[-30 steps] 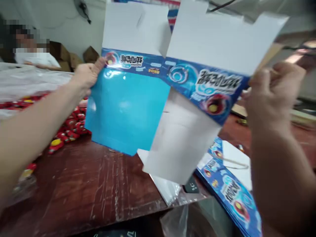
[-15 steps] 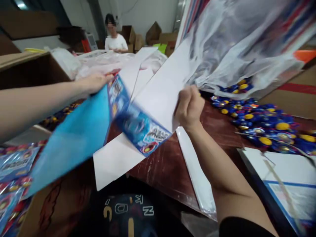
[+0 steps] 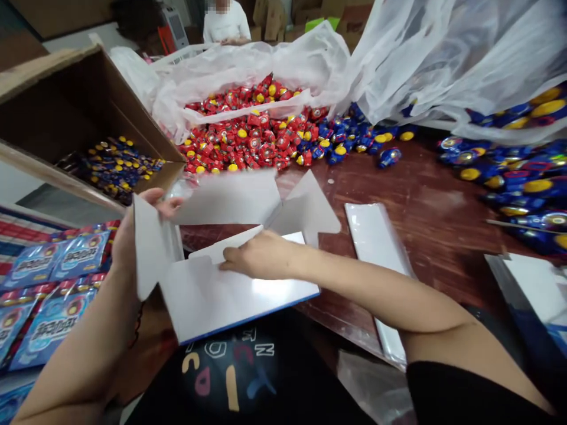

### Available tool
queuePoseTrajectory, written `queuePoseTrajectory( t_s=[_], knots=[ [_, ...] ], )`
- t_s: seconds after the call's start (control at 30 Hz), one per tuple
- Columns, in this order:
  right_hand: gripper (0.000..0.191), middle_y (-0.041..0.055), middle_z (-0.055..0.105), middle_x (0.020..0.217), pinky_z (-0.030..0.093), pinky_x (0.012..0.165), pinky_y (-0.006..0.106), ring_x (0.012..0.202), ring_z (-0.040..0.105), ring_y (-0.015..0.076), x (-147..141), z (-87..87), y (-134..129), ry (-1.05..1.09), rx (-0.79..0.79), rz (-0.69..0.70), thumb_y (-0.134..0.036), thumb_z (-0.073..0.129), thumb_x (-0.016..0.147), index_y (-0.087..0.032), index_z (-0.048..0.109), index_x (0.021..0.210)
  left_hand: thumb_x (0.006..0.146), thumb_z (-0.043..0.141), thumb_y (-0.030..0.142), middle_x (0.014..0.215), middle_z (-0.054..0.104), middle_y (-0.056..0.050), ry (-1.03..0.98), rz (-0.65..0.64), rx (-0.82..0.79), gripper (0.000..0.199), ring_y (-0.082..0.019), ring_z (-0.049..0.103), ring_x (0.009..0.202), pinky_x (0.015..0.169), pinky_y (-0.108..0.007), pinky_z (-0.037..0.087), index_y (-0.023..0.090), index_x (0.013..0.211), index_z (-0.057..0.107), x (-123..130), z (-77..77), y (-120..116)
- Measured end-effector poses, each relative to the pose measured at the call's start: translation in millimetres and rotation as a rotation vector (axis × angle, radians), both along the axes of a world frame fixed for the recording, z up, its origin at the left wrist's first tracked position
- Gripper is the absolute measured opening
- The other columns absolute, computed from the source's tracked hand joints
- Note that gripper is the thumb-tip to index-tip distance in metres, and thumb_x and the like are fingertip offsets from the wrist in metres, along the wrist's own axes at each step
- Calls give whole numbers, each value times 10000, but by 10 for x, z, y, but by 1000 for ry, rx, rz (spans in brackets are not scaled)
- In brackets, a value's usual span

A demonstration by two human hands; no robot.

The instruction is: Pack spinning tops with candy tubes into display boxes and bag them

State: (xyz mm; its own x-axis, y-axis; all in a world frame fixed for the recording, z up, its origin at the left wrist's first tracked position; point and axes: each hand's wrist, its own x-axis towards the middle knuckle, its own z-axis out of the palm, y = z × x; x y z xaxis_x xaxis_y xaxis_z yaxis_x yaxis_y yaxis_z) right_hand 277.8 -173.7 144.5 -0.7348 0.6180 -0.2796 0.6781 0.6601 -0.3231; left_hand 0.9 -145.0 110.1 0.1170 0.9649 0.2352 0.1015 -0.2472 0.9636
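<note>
A partly folded cardboard box (image 3: 230, 307), white inside with a blue printed outer face, stands tilted in front of me at the table's edge. My left hand (image 3: 124, 239) is closed around its left side, with the fingertips curling over the wall and part of the hand hidden behind a side flap (image 3: 148, 248). Inside the box, my right hand (image 3: 261, 257) has its fingers bent together on a white inner flap (image 3: 212, 252). Other flaps stand raised on the far and right sides.
Red toys (image 3: 252, 139) and blue toys (image 3: 345, 139) lie heaped behind the box. A brown carton (image 3: 128, 100) is at left, above packaged toys (image 3: 53, 319). White flat sleeves (image 3: 376, 236) lie at right. A person (image 3: 225, 23) is across the table.
The loose, flat-looking cardboard has become an open box shape, turned white inside toward me. My right hand moved left and down into it; my left hand moved lower. The view tilted down.
</note>
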Motion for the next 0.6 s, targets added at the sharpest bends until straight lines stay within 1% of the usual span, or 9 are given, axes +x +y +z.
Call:
queuePoseTrajectory(
  t_s=[0.1,0.17,0.23,0.27,0.33,0.4,0.47,0.53,0.6],
  knots=[
    [535,64,811,947,436,657,324,883,753,224,-55,-70,26,-18,-138,-27,-617,359,1137,-238,732,1198,883,579,905,1356,687,-52,-140,-104,-41,747,-360,527,1497,1263,-560,474,429,1458,605,22,-32,49],
    [524,90,813,1086,515,734,354,977,760,248,1,-57,28,6,-110,-83,-602,378,1134,-223,731,1215,766,791,846,1705,437,-103,77,-142,-33,1078,-414,359,1620,1340,-622,344,380,1650,384,90,-71,107],
    [442,128,786,1238,580,901,428,1120,743,279,172,18,-48,99,58,-125,-474,400,1146,-198,738,1221,733,921,658,1818,172,-188,325,-119,-30,1304,-440,210,1679,1380,-657,199,280,1735,176,179,-127,139],
    [401,133,765,1303,579,1005,468,1204,719,287,311,66,-111,185,173,-147,-405,404,1143,-203,736,1240,761,923,557,1822,126,-213,390,-108,-40,1302,-437,170,1691,1382,-664,167,245,1745,128,221,-157,141],
    [408,113,713,1421,502,1195,525,1383,636,275,689,139,-230,423,422,-311,-342,354,1140,-266,680,1374,830,842,375,1808,192,-211,390,-98,-36,1172,-420,193,1691,1374,-669,197,240,1749,128,286,-206,117],
    [490,81,588,1597,402,1307,549,1558,492,247,1127,110,-251,655,572,-606,-415,304,1142,-355,473,1597,827,751,207,1774,316,-167,334,-89,6,1075,-398,290,1665,1359,-646,285,282,1743,194,327,-229,70],
    [672,87,362,1773,345,1349,557,1675,320,247,1471,-69,-140,749,461,-758,-575,338,1110,-360,184,1728,799,662,100,1731,413,-129,312,-64,30,1021,-371,392,1621,1345,-611,353,303,1722,277,356,-229,27],
    [966,118,173,1844,345,1350,558,1714,217,269,1589,-356,33,753,147,-681,-786,403,1016,-321,-20,1750,786,611,58,1711,452,-103,307,-48,18,992,-341,444,1593,1346,-582,373,304,1704,326,391,-228,18],
    [1225,134,50,1861,302,1367,567,1729,143,294,1473,-638,173,702,-91,-541,-919,501,891,-289,-108,1747,785,603,48,1701,469,-86,319,-26,3,952,-322,441,1596,1373,-563,330,291,1678,378,439,-248,57]
  ],
)
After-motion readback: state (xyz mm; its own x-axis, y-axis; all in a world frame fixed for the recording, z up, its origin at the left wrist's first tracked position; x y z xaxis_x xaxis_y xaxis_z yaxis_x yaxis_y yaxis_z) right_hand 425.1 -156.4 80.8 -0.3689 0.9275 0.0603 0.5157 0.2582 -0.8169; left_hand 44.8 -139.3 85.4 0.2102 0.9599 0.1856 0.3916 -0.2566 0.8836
